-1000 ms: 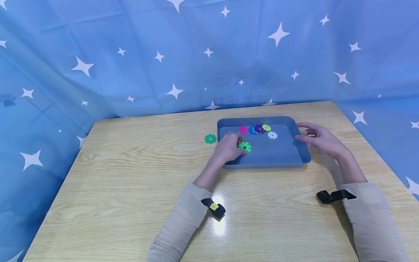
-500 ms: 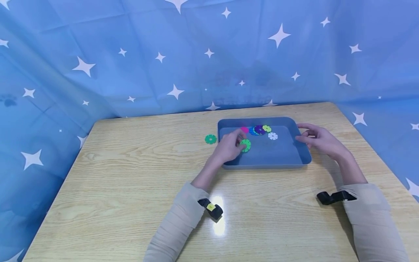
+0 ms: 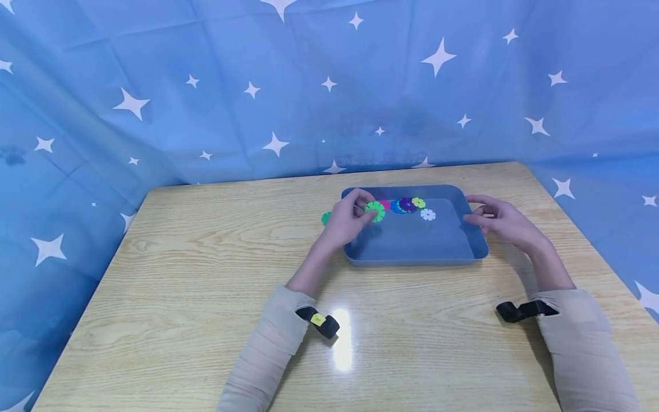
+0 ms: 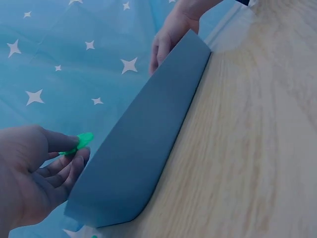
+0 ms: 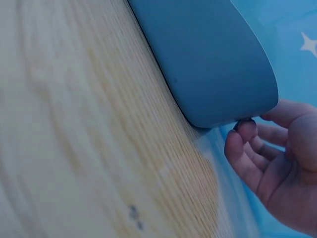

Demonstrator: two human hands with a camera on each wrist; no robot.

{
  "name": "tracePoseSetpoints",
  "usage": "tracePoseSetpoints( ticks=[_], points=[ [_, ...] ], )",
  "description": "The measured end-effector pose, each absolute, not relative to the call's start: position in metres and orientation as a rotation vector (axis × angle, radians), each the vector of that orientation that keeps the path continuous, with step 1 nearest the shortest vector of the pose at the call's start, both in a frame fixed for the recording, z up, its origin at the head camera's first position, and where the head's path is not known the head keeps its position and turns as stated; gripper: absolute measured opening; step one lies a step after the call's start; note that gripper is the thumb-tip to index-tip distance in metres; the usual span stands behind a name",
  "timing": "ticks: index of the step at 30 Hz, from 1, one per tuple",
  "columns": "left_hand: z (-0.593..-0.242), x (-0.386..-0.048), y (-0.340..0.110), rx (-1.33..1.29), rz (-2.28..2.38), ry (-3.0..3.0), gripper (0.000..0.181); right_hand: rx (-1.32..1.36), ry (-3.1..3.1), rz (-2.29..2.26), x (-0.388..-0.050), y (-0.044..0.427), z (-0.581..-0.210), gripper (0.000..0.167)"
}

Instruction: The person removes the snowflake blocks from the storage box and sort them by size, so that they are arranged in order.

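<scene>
My left hand [image 3: 348, 220] pinches a bright green notched disc [image 3: 375, 212] above the left part of the blue tray [image 3: 417, 263]. In the left wrist view the thumb and fingers of that hand [image 4: 37, 171] hold the green disc [image 4: 84, 140] beside the tray wall [image 4: 143, 144]. My right hand [image 3: 501, 220] grips the tray's right rim; in the right wrist view its curled fingers touch the tray's end [image 5: 223, 74]. Inside the tray lie a pink disc [image 3: 385, 205], overlapping blue and purple discs [image 3: 407, 205], a yellow-green disc [image 3: 419, 203] and a white one [image 3: 428, 214].
A darker green disc [image 3: 326, 218] lies on the wooden table [image 3: 206, 274] left of the tray, partly hidden by my left hand. Behind the table hangs a blue cloth [image 3: 309, 57] with white stars.
My left hand has lifted the bright green disc from the tray floor and moved it up and to the left. My right hand has stayed at the tray's right rim.
</scene>
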State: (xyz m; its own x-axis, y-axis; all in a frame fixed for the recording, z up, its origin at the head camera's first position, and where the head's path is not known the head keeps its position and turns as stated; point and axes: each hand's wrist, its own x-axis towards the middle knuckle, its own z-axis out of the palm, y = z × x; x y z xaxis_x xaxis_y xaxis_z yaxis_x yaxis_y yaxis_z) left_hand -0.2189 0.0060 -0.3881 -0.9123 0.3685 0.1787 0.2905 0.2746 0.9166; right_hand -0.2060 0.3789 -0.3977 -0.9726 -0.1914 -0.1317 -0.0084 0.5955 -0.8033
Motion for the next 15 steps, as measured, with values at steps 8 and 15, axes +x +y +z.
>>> tracePoseSetpoints(
  ticks=[8, 15],
  points=[
    [-0.385, -0.223, -0.013, 0.565, 1.776, 2.498, 0.023, -0.213, 2.613, -1.320, -0.207, 0.381, -0.398, 0.065],
    [-0.387, -0.229, -0.039, 0.448, 1.843, 2.465, 0.023, -0.250, 2.611, -1.316, -0.206, 0.380, -0.397, 0.065]
  ],
)
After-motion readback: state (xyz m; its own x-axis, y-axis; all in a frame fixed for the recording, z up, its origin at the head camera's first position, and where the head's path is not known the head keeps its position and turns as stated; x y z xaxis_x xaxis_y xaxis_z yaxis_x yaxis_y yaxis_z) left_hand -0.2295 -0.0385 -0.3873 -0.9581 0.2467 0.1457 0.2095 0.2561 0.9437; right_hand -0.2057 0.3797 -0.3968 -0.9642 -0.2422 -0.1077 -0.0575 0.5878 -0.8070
